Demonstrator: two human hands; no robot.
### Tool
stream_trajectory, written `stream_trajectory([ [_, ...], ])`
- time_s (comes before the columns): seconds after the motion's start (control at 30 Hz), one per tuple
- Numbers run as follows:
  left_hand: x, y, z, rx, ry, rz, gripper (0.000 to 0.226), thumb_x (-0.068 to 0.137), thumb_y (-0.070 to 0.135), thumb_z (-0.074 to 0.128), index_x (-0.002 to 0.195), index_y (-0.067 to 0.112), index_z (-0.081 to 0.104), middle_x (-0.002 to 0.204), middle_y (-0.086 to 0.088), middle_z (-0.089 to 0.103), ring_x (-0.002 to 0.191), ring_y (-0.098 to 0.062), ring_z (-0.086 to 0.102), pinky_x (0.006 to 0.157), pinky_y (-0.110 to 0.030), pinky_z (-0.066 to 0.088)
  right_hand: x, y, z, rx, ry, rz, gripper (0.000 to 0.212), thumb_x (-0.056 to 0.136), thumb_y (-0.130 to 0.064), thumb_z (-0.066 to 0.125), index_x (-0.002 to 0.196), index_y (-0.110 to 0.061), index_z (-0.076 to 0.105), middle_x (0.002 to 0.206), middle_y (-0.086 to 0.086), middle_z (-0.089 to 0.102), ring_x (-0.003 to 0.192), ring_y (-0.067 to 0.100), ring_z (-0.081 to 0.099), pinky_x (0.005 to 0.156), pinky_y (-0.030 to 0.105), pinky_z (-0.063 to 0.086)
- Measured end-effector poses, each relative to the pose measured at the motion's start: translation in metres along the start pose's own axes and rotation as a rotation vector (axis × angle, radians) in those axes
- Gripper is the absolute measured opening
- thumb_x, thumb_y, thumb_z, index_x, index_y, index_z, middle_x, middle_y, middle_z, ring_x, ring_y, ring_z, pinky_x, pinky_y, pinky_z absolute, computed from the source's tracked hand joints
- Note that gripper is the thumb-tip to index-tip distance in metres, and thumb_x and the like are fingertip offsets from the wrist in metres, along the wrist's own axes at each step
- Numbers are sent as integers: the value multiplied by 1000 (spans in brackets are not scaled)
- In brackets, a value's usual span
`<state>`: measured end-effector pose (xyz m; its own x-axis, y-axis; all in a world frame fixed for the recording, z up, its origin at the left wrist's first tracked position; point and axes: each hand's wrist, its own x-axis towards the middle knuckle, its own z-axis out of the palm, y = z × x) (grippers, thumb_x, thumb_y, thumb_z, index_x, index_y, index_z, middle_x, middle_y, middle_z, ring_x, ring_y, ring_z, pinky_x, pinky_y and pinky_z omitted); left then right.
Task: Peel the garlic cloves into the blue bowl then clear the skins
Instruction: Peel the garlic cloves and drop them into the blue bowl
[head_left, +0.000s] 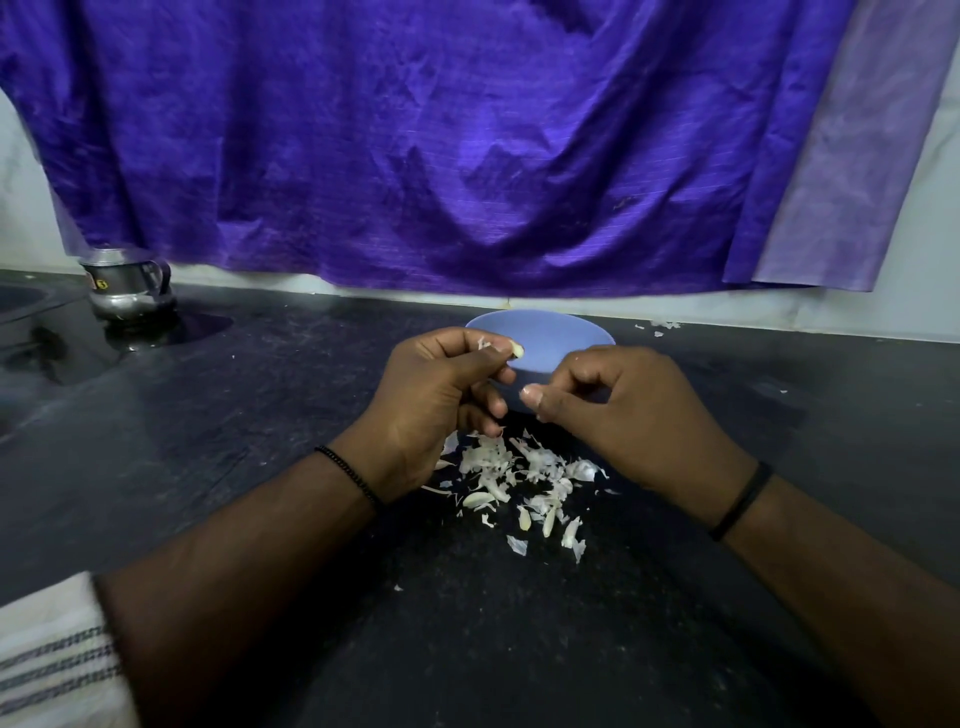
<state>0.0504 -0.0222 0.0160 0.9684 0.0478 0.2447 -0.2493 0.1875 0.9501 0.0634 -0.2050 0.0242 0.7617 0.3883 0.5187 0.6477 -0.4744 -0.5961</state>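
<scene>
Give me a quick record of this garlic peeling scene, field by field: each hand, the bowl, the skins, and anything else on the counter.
left hand: pinches a garlic clove at its fingertips, over the near rim of the bowl
right hand: fingers curled, whether it holds a bit of skin cannot be told
blue bowl: on the black counter, behind the hands
garlic skins: loose pile in front of the bowl
steel pot: far left

The small sticker on the steel jug (127, 283) is too blurred to read.
</scene>
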Motion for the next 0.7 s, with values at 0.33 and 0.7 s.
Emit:
stream_trajectory([
  [0.33, 0, -3, 1, 55, 20, 16, 8, 88, 9, 68, 84, 4, 72, 72, -11, 64, 47, -20, 52, 39, -26, 44, -2, -1, 0, -59, 124, -37, 16, 77, -33, 82, 79, -28, 67, 74, -14, 66, 72, 5, 62, 71, 34, 55],
  [0.7, -5, -3, 3, 190, -64, 55, 15, 93, 10, 64, 87, -3, 69, 70, -12, 63, 47, -20, 52, 39, -25, 43, -1, -2, 2, -163, 234, -161, 3, 85, -23, 74, 85, -25, 71, 75, -12, 64, 73, 8, 60, 68, 37, 53],
])
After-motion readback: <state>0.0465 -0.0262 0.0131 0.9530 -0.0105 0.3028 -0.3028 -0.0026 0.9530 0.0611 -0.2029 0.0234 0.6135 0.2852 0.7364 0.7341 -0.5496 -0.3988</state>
